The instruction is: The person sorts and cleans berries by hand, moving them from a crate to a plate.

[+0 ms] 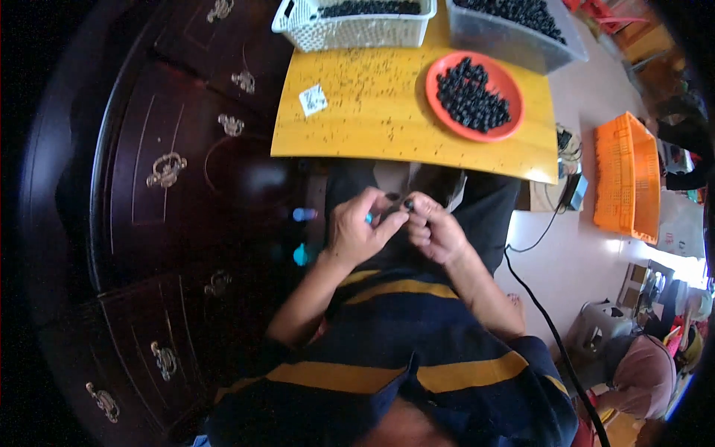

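My two hands meet above my lap, just short of the yellow table's near edge. Between the thumb and index finger of my right hand (439, 232) is a small round black piece (409, 204), like those in the plate. My left hand (354, 229) is curled, its thumb reaching to the right fingertips. A bit of turquoise (369, 218) shows between its fingers; what it belongs to is hidden. Something dark (392, 197) sits at the left index fingertip, too small to name. An orange-red plate (520, 112) on the table holds many black pieces (473, 95).
On the yellow table (350, 127) are scattered dark crumbs and a small white printed square (313, 100). A white basket (357, 35) and a clear bin (514, 46), both with black pieces, stand at its far side. Dark drawers (149, 201) rise left; an orange crate (625, 179) stands right.
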`<action>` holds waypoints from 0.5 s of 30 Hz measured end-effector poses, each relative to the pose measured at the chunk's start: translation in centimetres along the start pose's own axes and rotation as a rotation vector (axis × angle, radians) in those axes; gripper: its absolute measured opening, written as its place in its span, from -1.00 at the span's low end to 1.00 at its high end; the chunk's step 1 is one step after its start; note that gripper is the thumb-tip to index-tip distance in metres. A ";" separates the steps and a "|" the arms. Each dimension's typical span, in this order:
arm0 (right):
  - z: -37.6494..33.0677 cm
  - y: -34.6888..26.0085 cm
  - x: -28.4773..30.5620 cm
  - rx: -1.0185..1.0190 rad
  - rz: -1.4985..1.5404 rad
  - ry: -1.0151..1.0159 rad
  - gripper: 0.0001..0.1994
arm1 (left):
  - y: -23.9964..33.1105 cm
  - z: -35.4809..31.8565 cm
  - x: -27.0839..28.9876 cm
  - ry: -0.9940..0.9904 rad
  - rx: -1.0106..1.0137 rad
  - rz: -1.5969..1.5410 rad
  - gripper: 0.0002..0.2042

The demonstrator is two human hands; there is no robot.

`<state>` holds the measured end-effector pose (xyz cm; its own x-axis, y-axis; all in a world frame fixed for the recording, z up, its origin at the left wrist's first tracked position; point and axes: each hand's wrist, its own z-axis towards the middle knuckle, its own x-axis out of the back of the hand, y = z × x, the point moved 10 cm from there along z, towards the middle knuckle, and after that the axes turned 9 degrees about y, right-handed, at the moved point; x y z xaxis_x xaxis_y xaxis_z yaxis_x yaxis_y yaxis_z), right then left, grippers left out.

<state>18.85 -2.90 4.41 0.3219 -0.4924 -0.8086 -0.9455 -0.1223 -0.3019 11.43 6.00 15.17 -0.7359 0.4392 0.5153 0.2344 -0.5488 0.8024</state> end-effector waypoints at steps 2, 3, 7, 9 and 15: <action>0.0 -0.2 -0.8 -0.006 0.031 -0.076 -0.76 | 0.1 0.5 -0.2 -0.053 -0.018 0.032 -0.65; 0.0 -0.2 -1.0 -0.004 0.040 -0.108 -0.75 | 0.0 0.5 -0.2 -0.058 -0.002 0.037 -0.65; -0.6 0.4 -1.3 -0.041 0.028 -0.122 -0.79 | 0.6 0.1 -0.9 -0.114 -0.081 0.063 -0.61; -0.9 0.7 -1.4 -0.050 0.041 -0.114 -0.81 | 0.8 -0.1 -1.2 -0.154 -0.086 0.054 -0.61; -1.1 1.0 -1.1 -0.041 0.043 -0.119 -0.87 | 2.1 0.1 -0.9 -0.116 -0.156 0.079 -0.60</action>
<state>17.46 -3.45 5.59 0.2829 -0.3924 -0.8752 -0.9588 -0.1396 -0.2473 12.68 4.55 16.46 -0.6391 0.4646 0.6129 0.1801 -0.6843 0.7066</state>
